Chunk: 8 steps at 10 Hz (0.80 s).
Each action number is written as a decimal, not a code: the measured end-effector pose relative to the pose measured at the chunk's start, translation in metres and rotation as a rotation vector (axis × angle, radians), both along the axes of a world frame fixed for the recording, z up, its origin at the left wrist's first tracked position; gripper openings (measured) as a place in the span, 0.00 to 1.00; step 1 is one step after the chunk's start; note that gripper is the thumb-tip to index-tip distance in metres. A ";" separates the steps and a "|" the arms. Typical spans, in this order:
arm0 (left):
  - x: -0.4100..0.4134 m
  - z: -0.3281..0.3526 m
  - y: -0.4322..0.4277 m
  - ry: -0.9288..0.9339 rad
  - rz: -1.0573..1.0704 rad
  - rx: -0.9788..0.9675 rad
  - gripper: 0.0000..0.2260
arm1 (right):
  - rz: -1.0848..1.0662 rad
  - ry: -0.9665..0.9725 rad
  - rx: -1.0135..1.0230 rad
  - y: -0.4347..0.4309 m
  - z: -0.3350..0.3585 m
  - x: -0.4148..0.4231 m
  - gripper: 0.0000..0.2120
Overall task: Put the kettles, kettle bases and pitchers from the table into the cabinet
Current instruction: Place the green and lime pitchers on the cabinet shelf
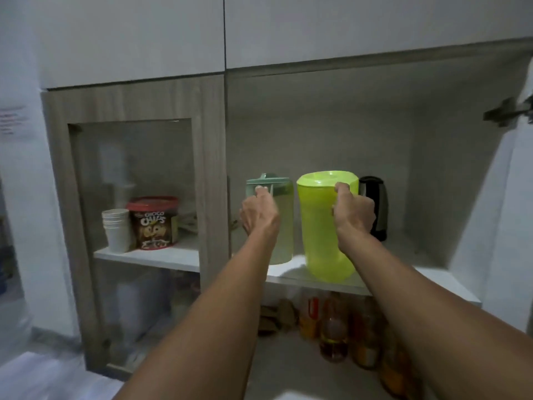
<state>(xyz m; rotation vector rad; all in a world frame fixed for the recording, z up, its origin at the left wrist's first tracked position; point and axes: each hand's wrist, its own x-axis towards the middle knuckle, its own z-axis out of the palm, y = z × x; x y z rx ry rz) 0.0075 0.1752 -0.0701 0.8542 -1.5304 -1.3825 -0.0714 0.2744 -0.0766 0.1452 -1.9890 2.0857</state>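
Lime pitcher (323, 226) in closed right hand (353, 212); pale green pitcher (284, 220) in closed left hand (259, 212), both on shelf (432, 277).

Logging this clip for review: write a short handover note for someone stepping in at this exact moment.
Left hand: closed on the handle of the pale green pitcher, which stands on the cabinet shelf.
Right hand: closed on the handle of the lime pitcher, near the shelf's front edge.
Done: black kettle already on the shelf behind the lime pitcher.
Left: release both pitchers; the table is out of view, so check it for remaining items.
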 end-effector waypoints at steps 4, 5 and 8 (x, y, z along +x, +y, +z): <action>-0.157 -0.037 -0.134 -0.196 -0.026 0.002 0.21 | 0.170 -0.006 -0.055 -0.127 -0.036 -0.159 0.21; -0.192 -0.055 -0.162 -0.219 -0.056 0.047 0.20 | 0.230 -0.028 -0.052 -0.158 -0.035 -0.195 0.23; -0.293 -0.069 -0.232 -0.180 0.017 0.057 0.23 | 0.380 0.001 -0.009 -0.238 -0.035 -0.314 0.25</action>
